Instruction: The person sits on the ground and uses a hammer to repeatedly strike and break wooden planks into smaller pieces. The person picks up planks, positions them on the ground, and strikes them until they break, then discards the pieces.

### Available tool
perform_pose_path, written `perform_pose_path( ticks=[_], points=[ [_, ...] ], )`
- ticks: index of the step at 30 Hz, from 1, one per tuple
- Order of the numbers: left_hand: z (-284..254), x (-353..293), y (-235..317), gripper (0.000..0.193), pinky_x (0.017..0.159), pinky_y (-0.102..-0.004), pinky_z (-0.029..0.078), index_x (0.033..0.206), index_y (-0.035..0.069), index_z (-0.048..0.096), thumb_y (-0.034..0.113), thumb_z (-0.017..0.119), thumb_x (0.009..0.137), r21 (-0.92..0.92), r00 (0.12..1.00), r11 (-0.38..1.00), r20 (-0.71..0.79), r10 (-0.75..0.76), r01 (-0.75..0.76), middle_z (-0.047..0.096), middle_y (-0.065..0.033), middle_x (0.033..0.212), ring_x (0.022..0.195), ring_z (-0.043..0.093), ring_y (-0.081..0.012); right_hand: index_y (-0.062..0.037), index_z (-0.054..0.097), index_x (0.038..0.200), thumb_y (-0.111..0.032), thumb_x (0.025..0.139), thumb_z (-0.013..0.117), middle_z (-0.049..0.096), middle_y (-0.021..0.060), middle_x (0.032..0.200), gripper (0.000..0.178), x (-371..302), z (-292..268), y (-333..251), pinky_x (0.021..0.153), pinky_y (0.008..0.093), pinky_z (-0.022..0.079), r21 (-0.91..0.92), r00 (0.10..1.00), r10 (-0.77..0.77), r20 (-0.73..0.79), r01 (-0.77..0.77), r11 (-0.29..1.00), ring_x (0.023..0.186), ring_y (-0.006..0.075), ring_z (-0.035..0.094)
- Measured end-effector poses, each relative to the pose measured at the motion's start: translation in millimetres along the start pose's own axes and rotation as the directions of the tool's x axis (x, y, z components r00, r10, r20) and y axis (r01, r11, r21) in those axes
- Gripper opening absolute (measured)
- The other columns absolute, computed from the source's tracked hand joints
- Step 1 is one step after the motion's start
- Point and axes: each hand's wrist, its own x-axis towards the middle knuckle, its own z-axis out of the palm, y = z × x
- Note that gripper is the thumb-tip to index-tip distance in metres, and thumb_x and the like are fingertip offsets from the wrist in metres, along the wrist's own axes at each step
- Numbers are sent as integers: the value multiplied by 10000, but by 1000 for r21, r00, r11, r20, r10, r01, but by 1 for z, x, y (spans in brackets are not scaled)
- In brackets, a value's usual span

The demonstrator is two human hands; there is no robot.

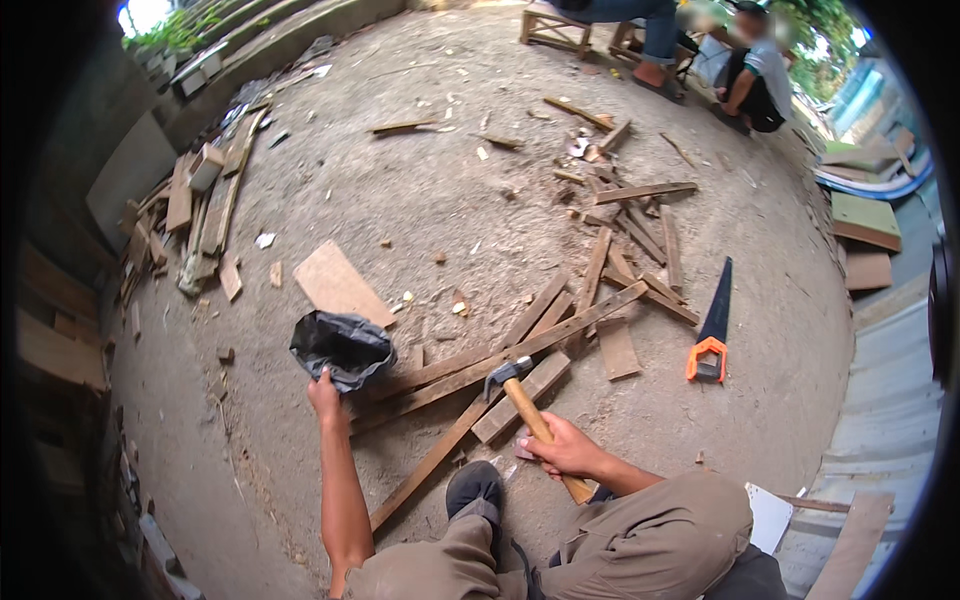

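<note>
The hammer [528, 412] lies gripped in the right hand [566, 450], fingers wrapped around its wooden handle, the steel head resting on a short plank [522, 396] among the crossed wooden slats [500, 365] on the dirt ground [420, 200]. The right forearm comes in low from beside the bent knee. The left hand [323, 393] reaches straight out on an extended arm, pinching the edge of a crumpled black plastic bag [342, 346]. Further right lies an orange-handled handsaw [713, 330]; a flat board [339, 283] sits beyond the bag.
</note>
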Motion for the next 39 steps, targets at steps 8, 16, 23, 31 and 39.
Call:
perform_pose_path(
  ticks=[8, 16, 23, 31, 39],
  points=[
    [71, -52, 96, 268, 781, -398, 560, 981, 54, 575, 249, 421, 881, -393, 930, 901, 366, -31, 185, 649, -74, 930, 846, 665, -235, -64, 406, 1045, -210, 960, 635, 464, 1, 645, 285, -6, -18, 27, 363, 264, 392, 149, 999, -42, -23, 45, 988, 419, 82, 450],
    [189, -143, 157, 331, 864, -398, 548, 1041, 11, 591, 260, 434, 887, -167, 694, 953, 717, -58, 253, 673, -118, 1017, 924, 671, -261, -38, 436, 1071, -135, 940, 595, 470, 13, 643, 228, -12, -33, 69, 387, 284, 425, 275, 986, -38, -163, 83, 958, 445, 98, 469],
    [326, -278, 148, 242, 766, -345, 555, 954, 17, 595, 229, 510, 875, 149, 469, 948, 840, -272, 282, 664, -108, 890, 794, 666, -228, -75, 444, 997, -127, 932, 542, 466, -1, 706, 128, -35, -85, 100, 401, 272, 405, 468, 892, 29, -450, 208, 859, 460, 80, 437],
    [391, -333, 13, 572, 944, -517, 465, 1156, 43, 555, 570, 469, 953, 550, 314, 835, 799, -513, -34, 613, -129, 1133, 1100, 581, -248, -89, 432, 971, -131, 939, 544, 451, -6, 690, 124, -50, -138, 119, 414, 280, 400, 550, 582, 174, -794, 565, 615, 452, 85, 415],
    [325, -211, 31, 529, 900, -387, 471, 1142, -41, 578, 463, 492, 1005, 392, 250, 389, 896, -367, -833, 642, -169, 1054, 1023, 599, -266, -113, 361, 941, -250, 998, 493, 426, 8, 706, 199, -78, -147, 152, 406, 274, 396, 393, 318, 234, -919, 690, 607, 443, 91, 403]
  ],
)
